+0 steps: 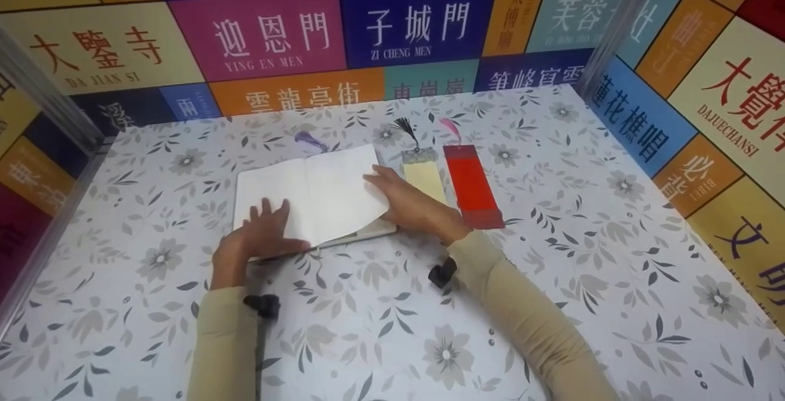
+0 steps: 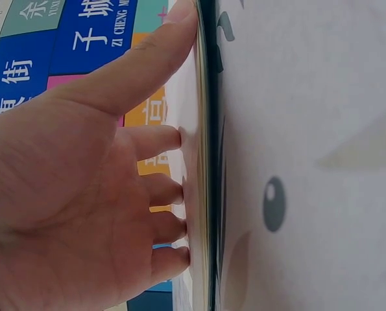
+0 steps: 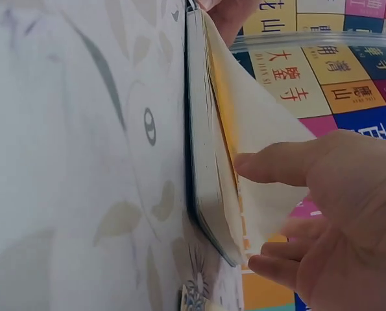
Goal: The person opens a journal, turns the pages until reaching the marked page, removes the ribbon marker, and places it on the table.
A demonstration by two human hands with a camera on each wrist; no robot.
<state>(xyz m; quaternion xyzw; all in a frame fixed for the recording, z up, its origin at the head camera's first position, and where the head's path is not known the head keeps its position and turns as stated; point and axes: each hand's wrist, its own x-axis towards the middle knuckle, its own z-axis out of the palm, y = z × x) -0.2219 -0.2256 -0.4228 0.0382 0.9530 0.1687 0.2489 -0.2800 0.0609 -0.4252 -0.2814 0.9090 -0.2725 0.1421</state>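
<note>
An open notebook (image 1: 334, 189) with blank white pages lies on the table. My left hand (image 1: 260, 232) rests on its left page with fingers spread; in the left wrist view the thumb (image 2: 160, 45) lies along the notebook's near edge. At the right edge my right hand (image 1: 411, 202) pinches a lifted page (image 3: 261, 116) between thumb and fingers, the fingers partly hidden by the paper. Under that page shows a yellow-orange strip (image 3: 224, 103), its kind unclear. A purple tassel (image 1: 310, 141) sticks out past the notebook's far edge.
Right of the notebook lies a pale yellow bookmark (image 1: 423, 171) with a black tassel, partly covered by my right hand. Beside it is a red bookmark (image 1: 472, 183) with a pink tassel. Colourful lettered panels (image 1: 276, 33) stand behind the flower-patterned table (image 1: 368, 327).
</note>
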